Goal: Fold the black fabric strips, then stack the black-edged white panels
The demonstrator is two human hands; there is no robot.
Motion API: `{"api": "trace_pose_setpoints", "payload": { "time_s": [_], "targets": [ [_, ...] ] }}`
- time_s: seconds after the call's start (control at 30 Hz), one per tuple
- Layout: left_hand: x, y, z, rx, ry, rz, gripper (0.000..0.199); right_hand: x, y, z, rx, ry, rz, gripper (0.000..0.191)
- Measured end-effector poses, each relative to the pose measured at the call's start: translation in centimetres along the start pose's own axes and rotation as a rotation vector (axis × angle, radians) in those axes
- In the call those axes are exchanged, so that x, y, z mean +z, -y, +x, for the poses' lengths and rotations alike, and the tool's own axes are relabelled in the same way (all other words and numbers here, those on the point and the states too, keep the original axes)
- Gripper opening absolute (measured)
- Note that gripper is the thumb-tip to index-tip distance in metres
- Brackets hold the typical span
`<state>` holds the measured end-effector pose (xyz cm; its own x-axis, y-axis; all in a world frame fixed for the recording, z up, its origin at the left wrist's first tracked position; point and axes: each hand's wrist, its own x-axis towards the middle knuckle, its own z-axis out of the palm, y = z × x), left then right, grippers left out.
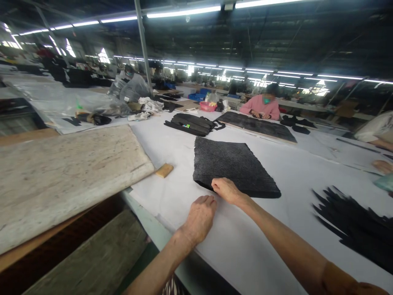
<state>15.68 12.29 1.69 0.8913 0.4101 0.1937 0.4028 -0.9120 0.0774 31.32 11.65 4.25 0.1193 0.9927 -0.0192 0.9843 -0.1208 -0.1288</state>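
A dark, ribbed piece of black fabric lies flat on the white table, its left edge jagged and its near edge looking thick or folded. My right hand is closed at that near edge, with thumb and fingers pinched on the fabric. Just in front and to the left, my left hand is curled shut low over the white surface. Its fingertips point away from me, and whatever they hold, if anything, is hidden.
A worn pale board stands on the left beside a small yellowish block. Black strips lie at right. Farther back are a black garment-like bundle, a long dark panel and a co-worker in pink. Another person's hand shows at far right.
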Motion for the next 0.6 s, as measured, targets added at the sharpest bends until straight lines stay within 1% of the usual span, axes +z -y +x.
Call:
{"api": "trace_pose_setpoints", "payload": {
  "time_s": [0.1, 0.17, 0.23, 0.37, 0.47, 0.53, 0.6],
  "targets": [
    [0.1, 0.7, 1.2, 0.054, -0.078, 0.022, 0.03, -0.2, -0.5, 0.1, -0.008, 0.006, 0.042, 0.027],
    [0.3, 1.1, 1.8, 0.064, -0.084, 0.053, 0.032, -0.1, -0.5, 0.0, -0.004, -0.002, 0.053, 0.027],
    [0.4, 1.3, 2.1, 0.061, -0.08, 0.102, 0.031, 0.1, -0.4, 0.0, 0.003, -0.008, 0.057, 0.027],
    [0.4, 1.1, 2.1, 0.049, -0.099, 0.205, 0.029, 0.2, -0.1, 0.0, 0.026, -0.017, 0.057, 0.023],
    [0.5, 1.0, 2.1, 0.03, -0.046, 0.211, 0.028, 0.3, 0.2, 0.0, 0.045, -0.03, 0.087, 0.02],
    [0.6, 1.0, 2.2, -0.035, -0.005, 0.192, 0.029, 0.5, 0.4, 0.1, 0.076, -0.054, 0.133, 0.018],
    [0.8, 1.0, 2.3, -0.118, 0.025, 0.174, 0.03, 0.7, 0.4, 0.3, 0.134, -0.104, 0.2, 0.018]
  ]
}}
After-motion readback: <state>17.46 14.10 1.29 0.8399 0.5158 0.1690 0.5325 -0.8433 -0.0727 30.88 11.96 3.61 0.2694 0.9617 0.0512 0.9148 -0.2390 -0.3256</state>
